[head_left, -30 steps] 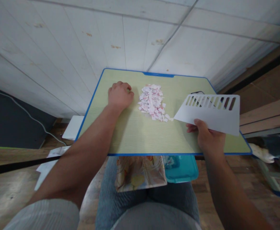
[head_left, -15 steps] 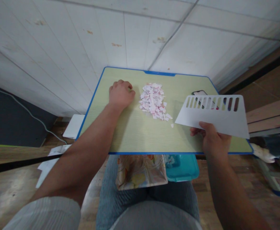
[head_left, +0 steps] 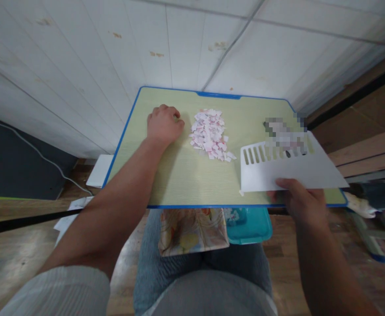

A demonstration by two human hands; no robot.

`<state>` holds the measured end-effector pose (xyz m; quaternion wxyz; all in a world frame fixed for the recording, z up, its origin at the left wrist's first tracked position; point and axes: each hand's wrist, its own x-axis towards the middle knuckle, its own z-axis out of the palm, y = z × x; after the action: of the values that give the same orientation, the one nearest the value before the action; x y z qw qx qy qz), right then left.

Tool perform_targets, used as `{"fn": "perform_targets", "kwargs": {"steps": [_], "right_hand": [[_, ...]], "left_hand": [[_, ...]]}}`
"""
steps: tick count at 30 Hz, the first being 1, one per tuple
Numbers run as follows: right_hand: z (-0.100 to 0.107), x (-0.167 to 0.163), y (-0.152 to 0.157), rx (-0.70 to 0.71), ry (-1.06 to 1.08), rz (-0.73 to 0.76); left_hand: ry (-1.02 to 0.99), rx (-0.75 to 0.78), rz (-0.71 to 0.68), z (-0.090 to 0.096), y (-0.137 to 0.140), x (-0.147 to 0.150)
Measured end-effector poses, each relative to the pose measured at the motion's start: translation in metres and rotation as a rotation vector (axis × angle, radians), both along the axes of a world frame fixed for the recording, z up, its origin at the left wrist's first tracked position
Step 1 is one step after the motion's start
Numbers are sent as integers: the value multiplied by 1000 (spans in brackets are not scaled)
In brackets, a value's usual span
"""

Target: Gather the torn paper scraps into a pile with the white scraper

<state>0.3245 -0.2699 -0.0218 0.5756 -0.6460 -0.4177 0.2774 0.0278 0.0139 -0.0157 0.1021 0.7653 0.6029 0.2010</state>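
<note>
My right hand (head_left: 306, 204) grips a white plastic scraper (head_left: 287, 173), a flat sheet with a row of slots along its far side. The thumb lies on top and the fingers are underneath. At the scraper's near left corner is one small paper scrap (head_left: 241, 193). A heap of small white and pinkish paper scraps (head_left: 208, 131) lies mid-table, left of the scraper and apart from it. Left of the heap, my left hand (head_left: 165, 125) rests on the table with curled fingers; I see nothing in it.
The pale green table (head_left: 192, 184) has a blue rim and stands against a white panelled wall (head_left: 113, 52). A pixelated patch (head_left: 282, 129) covers things at the right. Below the front edge are a patterned open box (head_left: 194, 239) and a turquoise plastic tray (head_left: 254, 226).
The scraper has turned and come nearer to me, its left corner now close to the front edge. The lone scrap has shifted nearer with it. My left hand stays in place.
</note>
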Motion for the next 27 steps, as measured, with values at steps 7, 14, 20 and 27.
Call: {"fn": "perform_targets", "kwargs": {"steps": [7, 14, 20, 27], "right_hand": [[3, 3, -5, -51, 153, 97], [2, 3, 2, -18, 211, 66], [-1, -3, 12, 14, 70, -25], [-4, -46, 50, 13, -144, 63]], "left_hand": [[23, 13, 7, 6, -4, 2], [12, 19, 13, 4, -3, 1], [11, 1, 11, 4, -4, 2], [-35, 22, -4, -5, 2, 0]]}}
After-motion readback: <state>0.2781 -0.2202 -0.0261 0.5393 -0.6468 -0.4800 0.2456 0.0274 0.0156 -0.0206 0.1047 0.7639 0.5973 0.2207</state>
